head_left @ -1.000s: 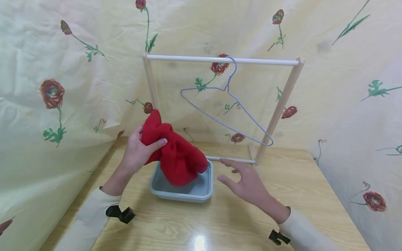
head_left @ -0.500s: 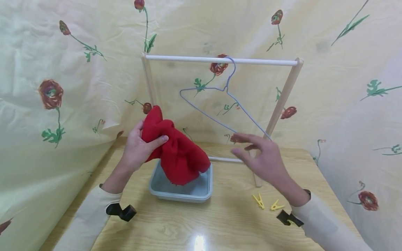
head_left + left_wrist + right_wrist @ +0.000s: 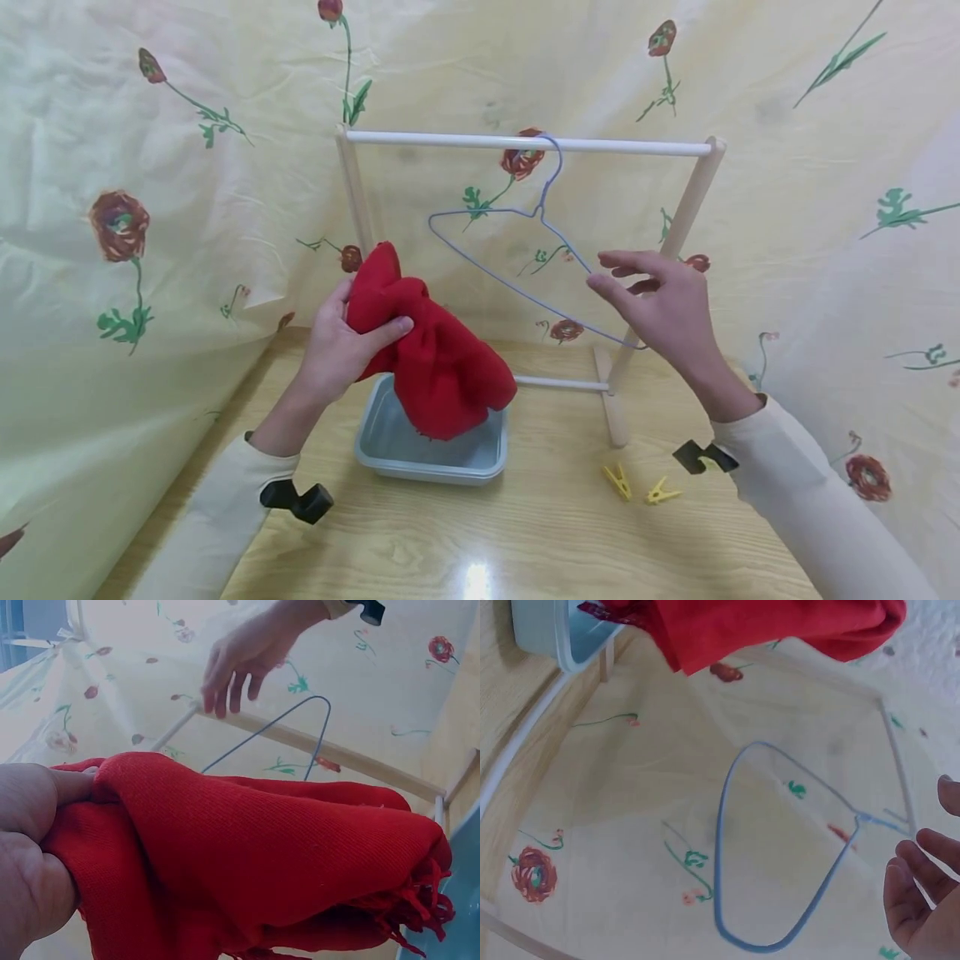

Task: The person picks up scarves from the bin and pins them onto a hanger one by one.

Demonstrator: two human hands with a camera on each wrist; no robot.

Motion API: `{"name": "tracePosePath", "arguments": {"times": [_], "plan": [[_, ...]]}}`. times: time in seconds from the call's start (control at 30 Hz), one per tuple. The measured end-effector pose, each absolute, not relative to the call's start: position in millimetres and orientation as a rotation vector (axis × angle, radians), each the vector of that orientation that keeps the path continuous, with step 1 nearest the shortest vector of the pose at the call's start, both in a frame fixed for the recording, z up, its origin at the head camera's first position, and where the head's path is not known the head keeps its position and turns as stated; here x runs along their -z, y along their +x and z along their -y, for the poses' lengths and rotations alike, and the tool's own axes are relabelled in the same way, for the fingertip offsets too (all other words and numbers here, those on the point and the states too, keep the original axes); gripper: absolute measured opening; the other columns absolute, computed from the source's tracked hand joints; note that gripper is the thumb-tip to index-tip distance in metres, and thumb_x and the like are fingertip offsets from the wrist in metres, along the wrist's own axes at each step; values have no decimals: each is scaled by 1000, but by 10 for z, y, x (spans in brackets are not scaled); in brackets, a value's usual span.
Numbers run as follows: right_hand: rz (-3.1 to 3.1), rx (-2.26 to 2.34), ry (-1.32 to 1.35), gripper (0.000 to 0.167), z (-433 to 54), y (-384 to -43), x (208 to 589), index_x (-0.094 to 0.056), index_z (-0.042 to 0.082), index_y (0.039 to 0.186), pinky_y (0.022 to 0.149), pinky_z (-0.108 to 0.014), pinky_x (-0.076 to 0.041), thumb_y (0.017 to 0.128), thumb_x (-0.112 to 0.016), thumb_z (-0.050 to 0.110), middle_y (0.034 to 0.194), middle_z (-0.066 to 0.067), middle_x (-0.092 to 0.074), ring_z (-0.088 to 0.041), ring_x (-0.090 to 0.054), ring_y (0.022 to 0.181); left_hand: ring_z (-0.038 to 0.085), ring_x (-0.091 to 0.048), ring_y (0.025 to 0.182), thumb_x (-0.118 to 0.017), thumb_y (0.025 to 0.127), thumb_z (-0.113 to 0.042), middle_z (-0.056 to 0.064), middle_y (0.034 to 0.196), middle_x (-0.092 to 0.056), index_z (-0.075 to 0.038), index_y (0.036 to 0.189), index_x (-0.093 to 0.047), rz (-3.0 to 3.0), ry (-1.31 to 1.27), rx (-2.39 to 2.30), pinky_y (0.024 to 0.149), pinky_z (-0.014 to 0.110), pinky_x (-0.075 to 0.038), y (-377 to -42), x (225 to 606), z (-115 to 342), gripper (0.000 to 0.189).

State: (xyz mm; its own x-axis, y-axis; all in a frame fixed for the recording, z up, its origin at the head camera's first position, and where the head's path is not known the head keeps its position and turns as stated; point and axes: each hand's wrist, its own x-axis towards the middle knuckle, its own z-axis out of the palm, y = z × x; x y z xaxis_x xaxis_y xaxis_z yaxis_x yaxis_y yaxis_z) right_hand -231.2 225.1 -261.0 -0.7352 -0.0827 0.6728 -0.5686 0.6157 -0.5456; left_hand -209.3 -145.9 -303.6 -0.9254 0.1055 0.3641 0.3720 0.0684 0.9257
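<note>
A bunched red scarf [image 3: 450, 375] hangs from my left hand [image 3: 330, 354], which grips it with the thumb across the front. Its fringe [image 3: 427, 900] shows in the left wrist view. Below the scarf stands a grey-blue plastic basin [image 3: 431, 473], partly covered by it in the head view. My right hand [image 3: 663, 310] is raised with loosely bent fingers and holds nothing. In the head view its fingertips come right up to the sloping right arm of a blue wire hanger [image 3: 542, 208]. The hanger hangs tilted by its hook.
A rack with a white top rod [image 3: 450, 140] and wooden posts carries the hanger. Two yellow clothespins [image 3: 618, 482] lie on the wooden table [image 3: 405, 550] at the right. Floral sheeting [image 3: 247, 50] encloses the back and sides.
My right hand has risen and moved right, from beside the basin up to the hanger's right arm, uncovering the clothespins. My left hand has shifted slightly up and right with the scarf.
</note>
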Motion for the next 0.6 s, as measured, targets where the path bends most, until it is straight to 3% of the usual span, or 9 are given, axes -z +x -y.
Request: {"name": "tracePosePath", "arguments": {"times": [0.23,0.27,0.3,0.37,0.4,0.43,0.47,0.5,0.6], "plan": [[2346,-1059,385,42,-2322,-2512,2603,-76,10,121,68,-9,-49,90,-78,38,116,-15,-74,14,-61,75,31,-58,122,-80,89,-10,9,134,-56,-12,143,-41,2118,-515,1985,81,38,-61,-2080,2982,1390,67],[2353,-1071,381,43,-2329,-2545,2613,-76,10,121,80,-10,-49,90,-78,39,117,-16,-74,14,-61,74,31,-58,121,-79,89,-9,9,134,-56,-12,143,-41,2112,-519,1989,81,38,-61,-2080,2980,1381,67],[2362,-1080,373,43,-2334,-2577,2621,-76,10,121,86,-16,-51,90,-77,40,117,-15,-74,13,-62,75,31,-58,121,-79,89,-9,9,134,-57,-11,143,-41,2106,-525,1991,81,38,-61,-2082,2979,1373,67],[2380,-1093,363,44,-2344,-2636,2640,-76,11,121,107,-34,-43,90,-77,42,116,-14,-75,7,-64,79,31,-58,121,-79,88,-8,9,134,-57,-11,143,-42,2098,-534,1998,81,38,-61,-2085,2981,1356,66],[2391,-1095,365,44,-2348,-2662,2650,-76,11,121,117,-45,-30,91,-77,43,116,-14,-75,2,-67,83,31,-58,121,-79,88,-7,9,134,-57,-11,143,-42,2095,-540,1999,81,39,-61,-2086,2982,1347,66],[2401,-1100,369,45,-2352,-2682,2658,-75,10,121,119,-55,-21,91,-76,43,116,-14,-75,-4,-69,87,31,-58,121,-80,88,-7,9,134,-57,-11,142,-43,2095,-542,2000,82,39,-61,-2085,2985,1341,66],[2415,-1101,371,46,-2352,-2700,2666,-75,11,122,115,-59,-22,91,-76,44,115,-14,-75,-10,-70,91,31,-58,121,-80,88,-7,9,134,-57,-12,142,-43,2092,-548,2004,82,39,-61,-2085,2987,1334,66],[2433,-1091,367,46,-2350,-2715,2672,-75,12,122,110,-54,-33,92,-75,46,115,-13,-75,-16,-71,96,31,-58,121,-79,88,-7,9,134,-57,-12,142,-43,2088,-556,2009,82,39,-61,-2085,2990,1327,65],[2477,-1079,374,47,-2345,-2749,2686,-74,11,125,98,-33,-46,93,-73,46,115,-13,-75,-27,-70,104,31,-58,123,-79,88,-5,9,134,-57,-12,142,-43,2078,-574,2025,82,39,-61,-2085,2994,1310,65]]}}
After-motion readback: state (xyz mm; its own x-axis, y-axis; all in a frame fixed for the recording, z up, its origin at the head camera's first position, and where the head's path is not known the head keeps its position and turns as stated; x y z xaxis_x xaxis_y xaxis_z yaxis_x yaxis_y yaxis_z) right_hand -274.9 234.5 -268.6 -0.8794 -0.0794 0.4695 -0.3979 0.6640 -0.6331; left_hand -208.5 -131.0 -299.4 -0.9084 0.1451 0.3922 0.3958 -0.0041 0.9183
